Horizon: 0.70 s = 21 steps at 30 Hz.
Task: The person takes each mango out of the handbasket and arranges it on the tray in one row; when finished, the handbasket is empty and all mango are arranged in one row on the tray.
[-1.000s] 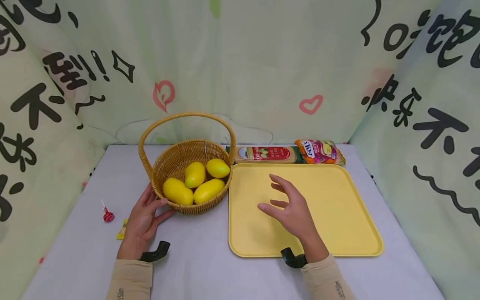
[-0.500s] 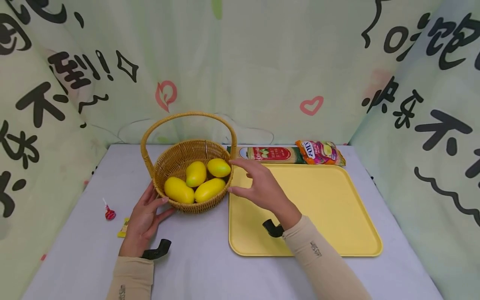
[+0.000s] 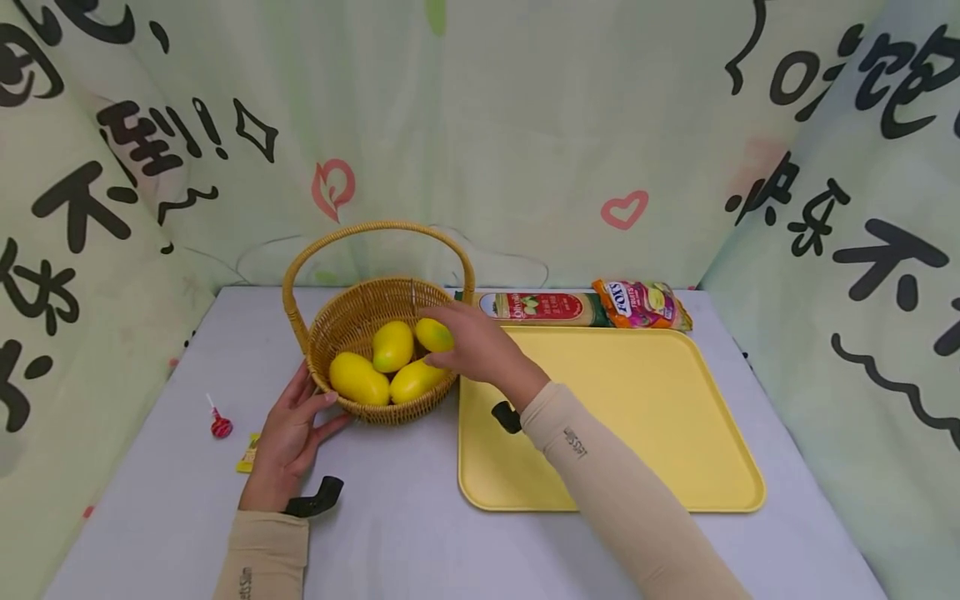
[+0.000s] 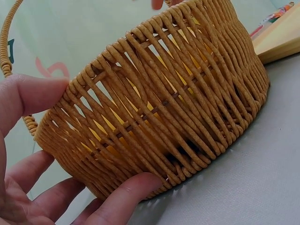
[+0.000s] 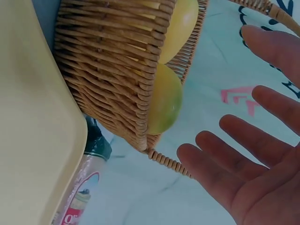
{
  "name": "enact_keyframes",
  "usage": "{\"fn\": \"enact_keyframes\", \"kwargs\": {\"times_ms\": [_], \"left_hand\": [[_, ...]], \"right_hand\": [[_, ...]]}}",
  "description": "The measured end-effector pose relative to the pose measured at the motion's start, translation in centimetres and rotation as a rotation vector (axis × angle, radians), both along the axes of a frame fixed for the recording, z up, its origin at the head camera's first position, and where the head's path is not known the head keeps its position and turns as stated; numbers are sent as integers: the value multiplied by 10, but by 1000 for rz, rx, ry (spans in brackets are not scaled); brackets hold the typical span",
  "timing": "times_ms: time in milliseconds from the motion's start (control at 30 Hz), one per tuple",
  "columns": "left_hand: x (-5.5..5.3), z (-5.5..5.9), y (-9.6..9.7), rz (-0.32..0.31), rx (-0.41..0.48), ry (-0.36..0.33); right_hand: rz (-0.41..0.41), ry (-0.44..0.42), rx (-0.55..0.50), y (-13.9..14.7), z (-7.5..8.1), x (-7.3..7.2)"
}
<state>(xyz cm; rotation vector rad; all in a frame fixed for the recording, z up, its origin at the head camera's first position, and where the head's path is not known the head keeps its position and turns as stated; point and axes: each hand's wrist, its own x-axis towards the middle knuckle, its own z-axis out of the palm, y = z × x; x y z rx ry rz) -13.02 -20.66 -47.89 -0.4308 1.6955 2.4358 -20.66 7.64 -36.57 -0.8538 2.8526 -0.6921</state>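
Note:
A wicker basket with a tall hoop handle holds several yellow mangoes. My left hand grips its near left side; in the left wrist view, one digit lies on the rim and others against the woven wall. Over the basket's right edge reaches my right hand, beside the greenish-tipped mango. The right wrist view shows that hand with fingers spread, apart from the mango. Whether a fingertip touches it in the head view is hard to tell.
A yellow tray lies right of the basket. Behind it are a long pack with a red label and a Fox's candy bag. At left lie a red lollipop and a small yellow packet, partly hidden.
My right hand has moved left from above the tray to the mangoes at the basket's right side. The left hand stays on the basket, and the mangoes keep their places.

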Motion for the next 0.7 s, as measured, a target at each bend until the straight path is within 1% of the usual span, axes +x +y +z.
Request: {"fn": "enact_keyframes", "kwargs": {"times_ms": [133,333,533,700], "left_hand": [[1,-1,0,-1,2,5],[0,0,0,-2,-3,8],[0,1,0,-1,-10,11],[0,0,-1,-2,-2,10]], "right_hand": [[21,-7,109,-13,2,-12],[33,-10,227,-27,0,-27],[46,-40,289,-34,-2,-35],[68,-35,330,-36,-6,-39]]}}
